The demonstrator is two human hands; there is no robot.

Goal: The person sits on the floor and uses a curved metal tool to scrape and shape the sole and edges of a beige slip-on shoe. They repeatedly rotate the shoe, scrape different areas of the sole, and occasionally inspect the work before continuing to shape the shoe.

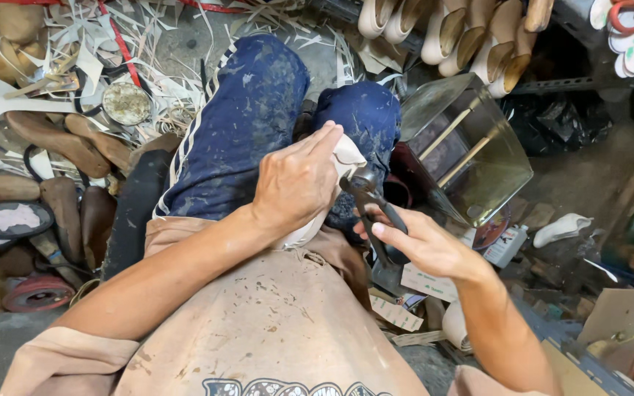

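Right hand [423, 246] gripping pincers [373, 209]

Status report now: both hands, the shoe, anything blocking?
Left hand clamped over pale shoe on the knees. Right hand gripping dark pincers, head at the shoe's edge. Nothing between tool and shoe.

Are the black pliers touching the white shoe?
Touching. The head view shows the pliers, held in the right hand, biting the edge of the white shoe that the left hand steadies.
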